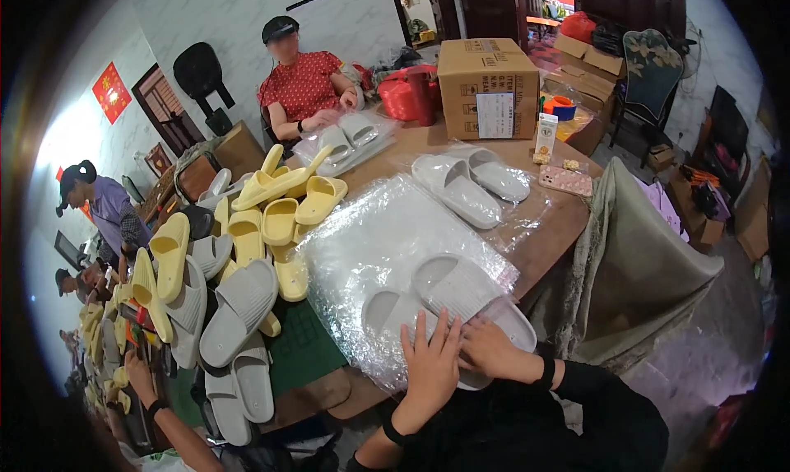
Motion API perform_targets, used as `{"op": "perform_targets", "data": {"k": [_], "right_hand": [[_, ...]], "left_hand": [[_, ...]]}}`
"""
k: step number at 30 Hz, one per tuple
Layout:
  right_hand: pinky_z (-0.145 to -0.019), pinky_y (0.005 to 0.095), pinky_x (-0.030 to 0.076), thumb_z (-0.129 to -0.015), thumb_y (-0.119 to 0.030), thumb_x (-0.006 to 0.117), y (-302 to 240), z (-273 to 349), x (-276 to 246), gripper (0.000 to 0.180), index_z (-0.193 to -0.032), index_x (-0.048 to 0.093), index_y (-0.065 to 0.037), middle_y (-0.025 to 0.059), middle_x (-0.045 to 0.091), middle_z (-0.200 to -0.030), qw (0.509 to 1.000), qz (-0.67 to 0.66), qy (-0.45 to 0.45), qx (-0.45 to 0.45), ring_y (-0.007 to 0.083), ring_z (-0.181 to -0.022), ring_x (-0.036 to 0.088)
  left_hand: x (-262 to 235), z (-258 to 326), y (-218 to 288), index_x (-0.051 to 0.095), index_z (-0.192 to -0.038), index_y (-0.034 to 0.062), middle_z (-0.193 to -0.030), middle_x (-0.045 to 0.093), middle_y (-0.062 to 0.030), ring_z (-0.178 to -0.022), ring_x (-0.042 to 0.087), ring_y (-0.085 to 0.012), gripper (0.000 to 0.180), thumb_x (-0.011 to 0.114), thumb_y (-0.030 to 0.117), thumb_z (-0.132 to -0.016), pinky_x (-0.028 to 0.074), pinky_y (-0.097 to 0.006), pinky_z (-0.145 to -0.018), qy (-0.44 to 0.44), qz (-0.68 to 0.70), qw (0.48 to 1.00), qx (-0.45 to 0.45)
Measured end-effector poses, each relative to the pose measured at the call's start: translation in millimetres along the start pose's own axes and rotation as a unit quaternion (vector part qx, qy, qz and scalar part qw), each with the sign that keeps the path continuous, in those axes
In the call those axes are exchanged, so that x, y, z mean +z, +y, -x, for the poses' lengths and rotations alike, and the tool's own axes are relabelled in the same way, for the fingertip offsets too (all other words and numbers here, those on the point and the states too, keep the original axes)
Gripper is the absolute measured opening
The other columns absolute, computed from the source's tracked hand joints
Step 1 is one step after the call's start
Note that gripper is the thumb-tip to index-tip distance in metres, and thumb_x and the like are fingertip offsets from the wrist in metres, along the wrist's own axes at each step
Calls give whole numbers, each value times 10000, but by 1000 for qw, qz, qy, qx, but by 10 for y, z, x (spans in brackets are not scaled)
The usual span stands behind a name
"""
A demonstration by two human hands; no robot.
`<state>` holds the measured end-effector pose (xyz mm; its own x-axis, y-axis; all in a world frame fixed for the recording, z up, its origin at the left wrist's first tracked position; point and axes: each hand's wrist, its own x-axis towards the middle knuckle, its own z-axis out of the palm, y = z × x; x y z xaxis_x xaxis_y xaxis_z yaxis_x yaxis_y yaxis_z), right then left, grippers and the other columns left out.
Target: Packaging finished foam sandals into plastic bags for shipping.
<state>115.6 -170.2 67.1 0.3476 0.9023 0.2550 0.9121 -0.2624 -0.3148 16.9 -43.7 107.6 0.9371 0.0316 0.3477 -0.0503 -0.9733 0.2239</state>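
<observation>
A pair of grey slippers (448,295) lies side by side on a stack of clear plastic bags (387,241) at the near edge of the desk (535,233). The left hand (432,365) and right hand (490,350) rest flat and open on the heel ends, gripping nothing. The slippers look like light, soft foam, springy rather than fragile; the bags look thin and slippery. Pinching the thick sole edges should hold best.

Pale grey slippers (461,295) on clear plastic bags (387,233), yellow slippers (284,217) beside, brown cardboard box (487,77).
</observation>
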Motion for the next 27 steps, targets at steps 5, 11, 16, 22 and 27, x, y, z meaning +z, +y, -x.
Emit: {"op": "perform_targets", "data": {"k": [5,11,16,22,27], "right_hand": [[-978,580,319,-821,-418,539,82,-293,118,608,-1315,443,-75,186,496,-1289,990,79,-109,26,333,-1197,460],[-984,619,295,-851,-385,520,218,-492,195,646,-1418,327,-142,157,425,-1356,996,-65,-7,68,330,-1246,409],[-880,556,368,-771,-199,632,281,-558,217,453,-1214,571,-125,182,523,-1211,960,67,249,-110,379,-1037,506],[-811,404,370,-826,-295,637,49,-763,68,483,-1207,545,-14,181,577,-938,969,-94,217,75,313,-864,513],[-926,428,333,-861,-353,566,27,-774,9,567,-1309,453,-23,198,557,-1024,958,-216,152,114,328,-965,511]], "left_hand": [[8,36,147,448,-1316,64,-1401,376,-163,-1295,302,-437,477,552,98,-852,188,-605,-1038,1,43,998,35],[69,187,91,457,-1315,99,-1398,314,-267,-1293,275,-484,565,655,125,-787,192,-637,-1022,44,109,991,67],[103,354,-216,379,-1385,143,-1463,165,-270,-1321,152,-541,693,693,176,-769,99,-664,-1045,118,-22,993,23],[154,284,-460,99,-1447,9,-1507,29,-233,-1378,83,-459,921,706,191,-779,165,-571,-1084,273,151,945,-100],[142,220,-373,44,-1469,75,-1527,59,-143,-1387,152,-334,942,678,321,-817,200,-458,-1119,323,466,814,-127]]}}
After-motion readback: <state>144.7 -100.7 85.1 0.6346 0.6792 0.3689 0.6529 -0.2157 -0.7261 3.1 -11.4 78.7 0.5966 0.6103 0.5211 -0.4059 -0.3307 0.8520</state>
